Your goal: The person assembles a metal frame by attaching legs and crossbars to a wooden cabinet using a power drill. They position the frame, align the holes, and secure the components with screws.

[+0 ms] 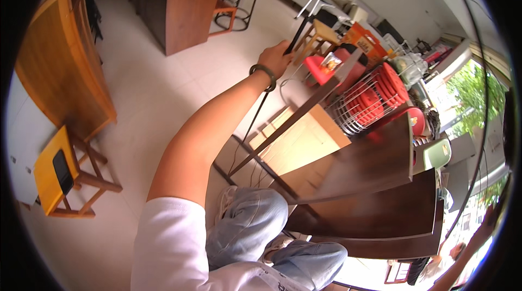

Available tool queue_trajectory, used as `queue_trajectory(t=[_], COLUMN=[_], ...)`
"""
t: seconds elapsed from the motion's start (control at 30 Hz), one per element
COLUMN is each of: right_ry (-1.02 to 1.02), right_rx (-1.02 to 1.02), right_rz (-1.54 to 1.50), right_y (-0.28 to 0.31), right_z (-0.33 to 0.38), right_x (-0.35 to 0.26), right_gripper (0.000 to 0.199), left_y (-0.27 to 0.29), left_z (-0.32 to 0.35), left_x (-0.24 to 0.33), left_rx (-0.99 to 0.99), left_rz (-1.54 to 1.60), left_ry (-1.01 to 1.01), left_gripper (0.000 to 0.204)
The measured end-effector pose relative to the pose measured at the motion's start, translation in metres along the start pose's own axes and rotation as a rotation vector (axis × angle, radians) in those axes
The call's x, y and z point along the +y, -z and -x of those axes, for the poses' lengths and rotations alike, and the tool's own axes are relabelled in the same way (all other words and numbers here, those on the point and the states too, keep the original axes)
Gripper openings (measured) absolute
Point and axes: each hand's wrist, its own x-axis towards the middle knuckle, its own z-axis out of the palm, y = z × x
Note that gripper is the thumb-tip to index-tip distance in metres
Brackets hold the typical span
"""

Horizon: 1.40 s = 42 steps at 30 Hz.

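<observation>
My left arm reaches out across the middle, a dark bracelet round the wrist. My left hand is closed round a slim black rod, whose upper end sticks out beyond the fist. In line with it, a thin dark cord or shaft runs down behind the forearm toward the floor. At the far right rim, my right hand is raised, dark and cut by the picture's edge; its fingers cannot be made out. Dark brown table panels stand between my legs and the right side.
A yellow-seated wooden chair stands at the left by a wooden cabinet. Red stools are stacked with a wire rack at the right. Beside my knees is a pale wooden box. A black cable hangs at the right.
</observation>
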Motion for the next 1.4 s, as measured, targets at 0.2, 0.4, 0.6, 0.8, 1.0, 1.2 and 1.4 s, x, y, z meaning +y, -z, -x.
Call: queue_trajectory(t=[0.2, 0.4, 0.6, 0.8, 1.0, 1.2, 1.4], right_ry=[0.186, 0.303, 0.354, 0.272, 0.305, 0.36, 0.337], right_rx=[-0.274, -0.446, -0.403, -0.533, -0.51, -0.457, -0.477], right_rz=[-0.209, -0.153, -0.13, 0.047, -0.024, -0.094, -0.095], right_y=[-0.055, -0.067, -0.066, -0.066, -0.072, -0.077, -0.075], right_z=[0.006, 0.025, 0.041, 0.044, 0.046, 0.049, 0.049], right_x=[-0.055, -0.13, -0.146, -0.139, -0.129, -0.121, -0.121], right_gripper=[0.036, 0.026, 0.024, 0.037, 0.027, 0.023, 0.022], left_y=[-0.042, -0.049, -0.074, -0.089, -0.082, -0.083, -0.083], left_z=[-0.008, -0.02, -0.034, -0.038, -0.039, -0.044, -0.046], left_x=[0.008, 0.022, 0.015, 0.011, 0.017, 0.01, 0.008], left_rx=[-0.146, -0.223, -0.306, -0.284, -0.281, -0.253, -0.223], left_rz=[-0.043, -0.079, -0.072, -0.086, -0.164, -0.153, -0.182], left_ry=[-0.022, 0.017, -0.001, -0.015, 0.018, 0.036, 0.062], left_gripper=[0.015, 0.021, 0.032, 0.02, 0.017, 0.017, 0.019])
